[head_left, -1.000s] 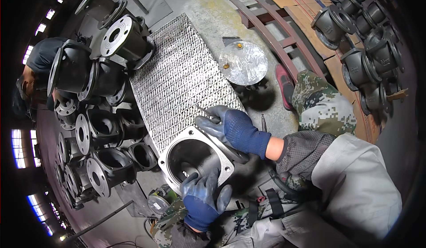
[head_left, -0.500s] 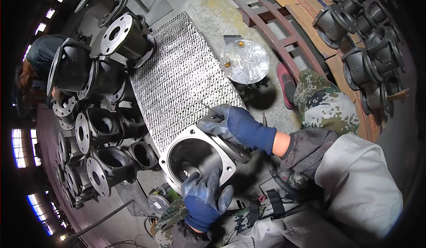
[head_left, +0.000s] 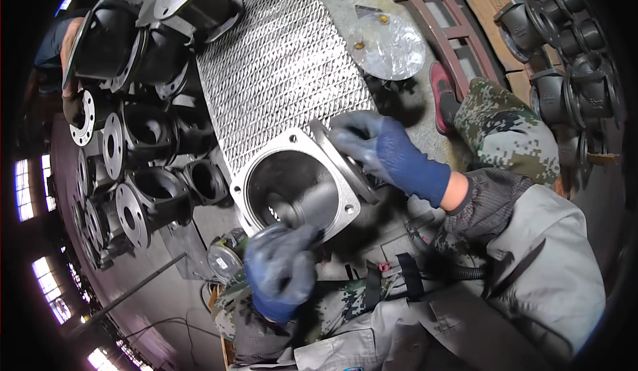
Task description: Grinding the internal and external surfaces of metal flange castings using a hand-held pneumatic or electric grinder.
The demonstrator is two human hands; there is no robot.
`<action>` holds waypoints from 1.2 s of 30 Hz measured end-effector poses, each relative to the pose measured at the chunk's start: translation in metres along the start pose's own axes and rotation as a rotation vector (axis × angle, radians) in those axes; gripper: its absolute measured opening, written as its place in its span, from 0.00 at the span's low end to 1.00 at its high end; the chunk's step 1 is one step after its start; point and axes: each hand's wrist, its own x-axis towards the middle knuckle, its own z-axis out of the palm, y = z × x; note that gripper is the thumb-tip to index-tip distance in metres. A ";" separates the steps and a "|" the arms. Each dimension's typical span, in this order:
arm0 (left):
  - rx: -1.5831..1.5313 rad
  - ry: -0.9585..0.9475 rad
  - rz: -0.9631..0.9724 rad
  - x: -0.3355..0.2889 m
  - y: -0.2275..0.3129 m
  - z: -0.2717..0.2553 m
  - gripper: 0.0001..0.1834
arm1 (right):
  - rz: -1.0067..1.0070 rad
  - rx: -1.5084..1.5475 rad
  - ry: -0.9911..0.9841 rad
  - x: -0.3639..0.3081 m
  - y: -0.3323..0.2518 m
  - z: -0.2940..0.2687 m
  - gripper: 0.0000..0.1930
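A black cast valve body (head_left: 296,188) lies in front of me on a diamond-patterned metal plate (head_left: 272,59), its wide bore facing up inside a bare-metal square flange with corner bolt holes. My right hand (head_left: 365,138), in a blue and grey work glove, has curled fingers on the rim of the round flange (head_left: 342,165) at the body's right side. At the near left edge of the square flange is my left hand (head_left: 282,265), gloved alike. Motion smears its fingers, so their hold on the rim is unclear.
Several similar castings (head_left: 149,135) crowd the left side, where another person's arm (head_left: 70,45) reaches in. A round metal disc (head_left: 389,45) stands at upper right, beside a brown metal frame (head_left: 458,32). More castings (head_left: 555,95) line the far right. A thin bar (head_left: 139,284) is at lower left.
My right hand has shifted from the square flange's far corner onto the round flange's rim. My left hand has moved left along the near edge, its fingers drawn in. The whole view has shifted.
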 end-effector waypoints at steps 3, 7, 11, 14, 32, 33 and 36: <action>-0.224 0.383 -0.552 -0.024 -0.009 -0.020 0.15 | 0.283 0.124 -0.011 -0.014 -0.009 -0.009 0.14; -0.507 0.686 -0.933 -0.028 -0.021 -0.017 0.28 | 0.272 -0.025 -0.005 -0.028 0.002 -0.015 0.13; -0.809 0.495 -1.083 -0.053 -0.043 0.006 0.32 | 0.148 -0.051 -0.017 -0.041 0.020 -0.007 0.14; -1.046 0.650 -1.191 -0.043 -0.032 0.041 0.29 | 0.046 -0.058 -0.044 -0.042 0.021 0.010 0.14; -1.106 0.564 -1.150 -0.004 -0.082 0.026 0.26 | 0.444 0.089 0.094 0.012 -0.002 0.034 0.19; -1.136 0.595 -1.146 -0.003 -0.085 0.025 0.27 | 0.443 0.095 0.072 0.013 -0.008 0.034 0.19; -1.211 0.609 -1.157 -0.001 -0.089 0.021 0.28 | 0.417 0.126 0.108 0.015 -0.005 0.038 0.19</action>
